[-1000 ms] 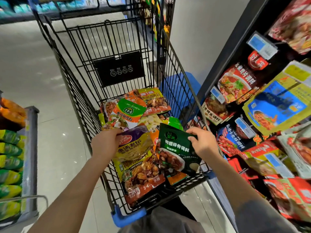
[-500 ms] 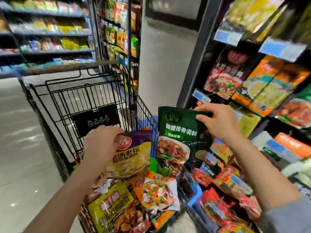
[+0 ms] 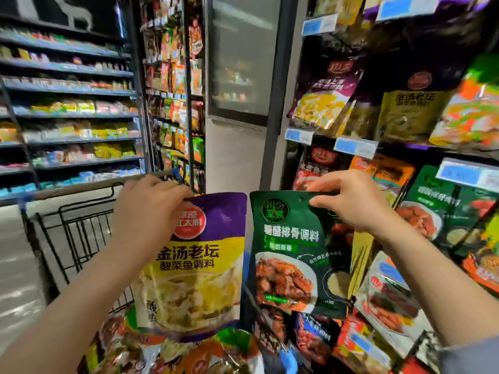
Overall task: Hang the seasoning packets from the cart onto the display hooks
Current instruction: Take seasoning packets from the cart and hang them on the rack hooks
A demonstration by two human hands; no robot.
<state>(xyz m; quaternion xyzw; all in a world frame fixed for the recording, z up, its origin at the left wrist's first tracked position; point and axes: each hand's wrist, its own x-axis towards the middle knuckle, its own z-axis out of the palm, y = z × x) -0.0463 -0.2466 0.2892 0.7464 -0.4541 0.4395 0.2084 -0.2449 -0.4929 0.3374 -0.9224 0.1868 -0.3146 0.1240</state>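
Currently we hold two packets above cart point(image 3: 81, 225): left hand point(image 3: 147, 211) pinches purple-yellow packet point(image 3: 194, 265) top corner; right hand point(image 3: 348, 201) pinches green packet point(image 3: 294, 252) top edge. Matching green stock point(image 3: 442, 206) at 3 o'clock. Risks, our judgement: one-handed hooking misses punched hole; loose pinch drops packet; wrong hook chosen.

The left hand point(image 3: 147, 211) holds a purple-and-yellow packet point(image 3: 193, 268) and the right hand point(image 3: 351, 202) a green packet point(image 3: 291, 249), side by side above the cart point(image 3: 78, 230). To the right, hanging packets point(image 3: 421, 211) and price tags point(image 3: 355, 147) crowd the display, overlapping one another. The aisle floor point(image 3: 16, 265) left of the cart lies open.
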